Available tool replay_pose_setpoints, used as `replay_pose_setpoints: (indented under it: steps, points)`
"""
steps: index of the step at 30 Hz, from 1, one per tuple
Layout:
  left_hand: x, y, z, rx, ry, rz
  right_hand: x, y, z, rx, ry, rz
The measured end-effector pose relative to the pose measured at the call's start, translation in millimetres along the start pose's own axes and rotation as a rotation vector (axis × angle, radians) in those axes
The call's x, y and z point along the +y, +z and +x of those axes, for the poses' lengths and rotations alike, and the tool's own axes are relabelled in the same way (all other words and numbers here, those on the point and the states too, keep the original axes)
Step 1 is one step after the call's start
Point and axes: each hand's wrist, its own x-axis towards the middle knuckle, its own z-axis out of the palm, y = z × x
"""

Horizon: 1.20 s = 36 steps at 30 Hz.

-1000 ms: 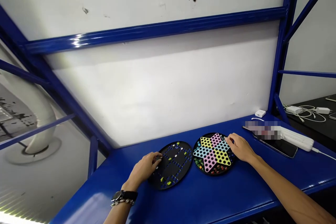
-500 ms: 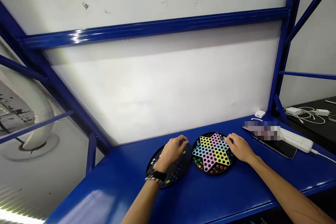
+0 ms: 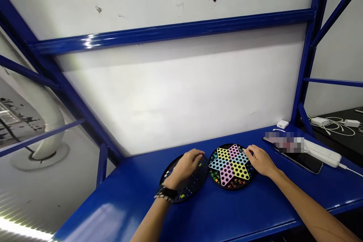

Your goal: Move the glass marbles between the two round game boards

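Observation:
A Chinese checkers board (image 3: 227,164), a black round tray with a star of pink, yellow and blue points, lies on the blue table. Small coloured pieces fill the pockets around the star. At its right rim is my right hand (image 3: 260,160), fingers bent and tips drawn together by the pale pieces; anything pinched there is hidden. Left of the board lies a black round lid (image 3: 195,185) with coloured marks. My left hand (image 3: 187,164), with a dark band at the wrist, hovers over it, fingers loosely curved and thumb apart, holding nothing visible.
Right of the board, a phone (image 3: 300,160) lies beside a white power strip (image 3: 323,152). A small white case (image 3: 283,124) stands behind them. Blue frame bars (image 3: 170,32) and a white wall panel (image 3: 181,90) rise at the back.
The view has shifted slightly, so everything sits a little further right. My left hand's fingers have straightened slightly over the lid. My right hand stays at the board's rim.

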Motion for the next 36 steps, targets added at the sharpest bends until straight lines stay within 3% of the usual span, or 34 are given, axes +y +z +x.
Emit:
replay_pose_setpoints:
  steps: [3, 6, 9, 12, 20, 25, 36]
  points:
    - [-24, -19.8, -29, 0.02, -0.124, 0.065, 0, 0, 0, -0.001, -0.007, -0.014]
    - [-50, -31.5, -66, -0.06, -0.257, 0.167, 0, 1, 0, -0.006, -0.004, -0.028]
    - [-67, -34.1, -97, -0.123, -0.327, 0.199, 0, 1, -1, -0.013, 0.001, -0.036]
    - [-70, -31.3, -113, -0.1, -0.325, 0.186, 1, 2, -1, -0.02, 0.014, -0.036]
    - [-32, -11.7, -111, -0.104, -0.306, 0.315, -1, 0, -2, -0.029, 0.013, -0.025]
    - [-7, 5.6, -103, -0.131, -0.194, 0.419, -2, -1, -2, -0.032, 0.023, -0.025]
    - [-13, 16.4, -100, -0.185, -0.061, 0.328, -2, 0, -1, -0.044, 0.025, -0.027]
